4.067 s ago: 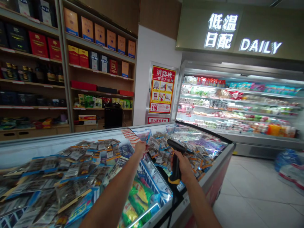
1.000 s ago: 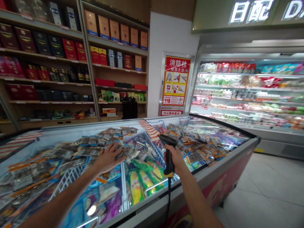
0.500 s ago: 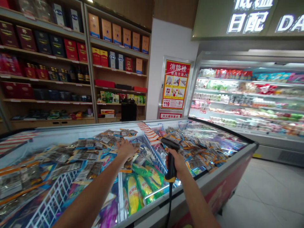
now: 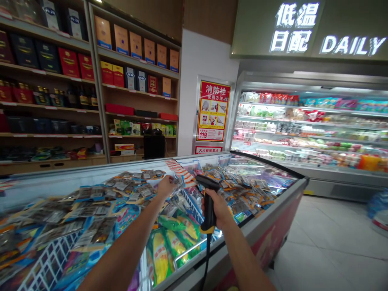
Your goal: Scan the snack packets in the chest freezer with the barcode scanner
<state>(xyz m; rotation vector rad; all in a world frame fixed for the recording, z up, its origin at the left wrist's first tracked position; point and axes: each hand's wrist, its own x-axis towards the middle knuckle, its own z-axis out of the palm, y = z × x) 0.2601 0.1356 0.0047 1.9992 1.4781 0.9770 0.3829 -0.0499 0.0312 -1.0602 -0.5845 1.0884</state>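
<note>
My left hand (image 4: 166, 187) reaches over the chest freezer (image 4: 260, 220), its fingers pinched on a small packet (image 4: 178, 183) with a clear and blue wrapping. My right hand (image 4: 218, 208) grips a black and yellow barcode scanner (image 4: 209, 210), its head pointing left towards that packet. From the handle's base a black cord (image 4: 207, 258) hangs down. Around my left hand lie many flat brown snack packets (image 4: 121, 184) with blue and orange edges. Below my hands are bagged corn cobs (image 4: 160, 252) in yellow and green wrapping.
White wire dividers (image 4: 51, 258) stand among the goods, and a red-and-white striped strip (image 4: 181, 171) crosses the freezer. More packets (image 4: 242, 192) are heaped on the right. Beyond are shelves of boxes (image 4: 136, 44) and a lit refrigerated display (image 4: 303, 121). Tiled floor (image 4: 321, 234) lies at right.
The view has turned to the right. My left hand has closed on a small packet and lifted it nearer the scanner. My right hand still holds the scanner.
</note>
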